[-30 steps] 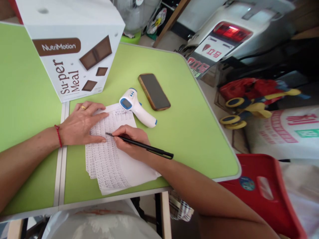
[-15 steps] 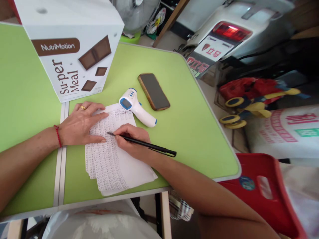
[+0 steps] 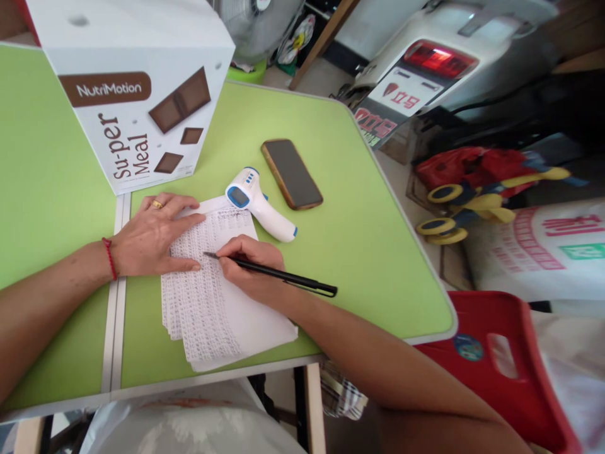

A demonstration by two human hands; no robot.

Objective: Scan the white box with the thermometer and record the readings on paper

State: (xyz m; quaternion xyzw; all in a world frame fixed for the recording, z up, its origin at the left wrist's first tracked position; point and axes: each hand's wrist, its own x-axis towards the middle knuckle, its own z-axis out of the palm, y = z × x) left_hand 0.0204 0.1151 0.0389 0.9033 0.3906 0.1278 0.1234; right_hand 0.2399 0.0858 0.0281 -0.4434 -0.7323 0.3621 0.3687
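Head view: left hand [image 3: 154, 236], palm down, fingers spread on paper [image 3: 215, 321]; right hand [image 3: 253, 265], slanted inward, fingers pinching pen [image 3: 302, 282].

I'm seeing a smooth green worktop [image 3: 378, 271], low sheen, with a metal-look seam strip [image 3: 113, 334]. Paper [image 3: 258, 318]: thin, matt. Pen [image 3: 305, 282] reads to me as black plastic, slightly glossy. Thermometer [image 3: 273, 221]: smooth white plastic. Phone [image 3: 293, 173]: smooth, glass-look face. Box [image 3: 130, 135]: smooth card. Ring [image 3: 157, 204]: shiny gold-tone metal. Bracelet [image 3: 110, 260]: cord. Stool [image 3: 482, 318]: smooth red plastic. Tail light [image 3: 439, 60]: glossy plastic.
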